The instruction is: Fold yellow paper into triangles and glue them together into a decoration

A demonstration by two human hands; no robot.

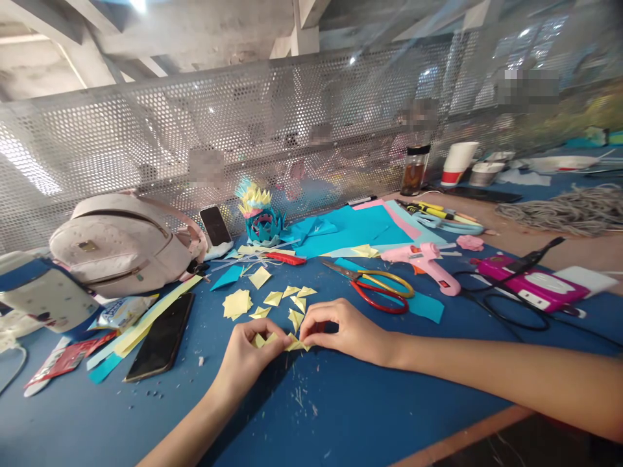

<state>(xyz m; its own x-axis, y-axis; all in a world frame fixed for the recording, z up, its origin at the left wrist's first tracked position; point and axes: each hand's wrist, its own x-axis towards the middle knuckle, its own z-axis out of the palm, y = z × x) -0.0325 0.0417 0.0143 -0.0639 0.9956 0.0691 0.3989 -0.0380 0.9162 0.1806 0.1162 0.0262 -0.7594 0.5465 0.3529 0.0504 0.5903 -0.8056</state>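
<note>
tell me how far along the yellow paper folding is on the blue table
Done: several folded yellow triangles lie loose on the blue table, and a finished-looking blue and yellow paper piece stands by the mesh. In hand: the left hand and right hand pinch small yellow folded pieces together. Left, judging by what lies about: the loose triangles are unjoined, and flat yellow squares look unfolded.

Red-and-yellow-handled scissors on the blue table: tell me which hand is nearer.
Right. The right hand lies just below the red-and-yellow-handled scissors, apart from them; the left hand sits farther left, both pinching small yellow folded paper pieces.
</note>
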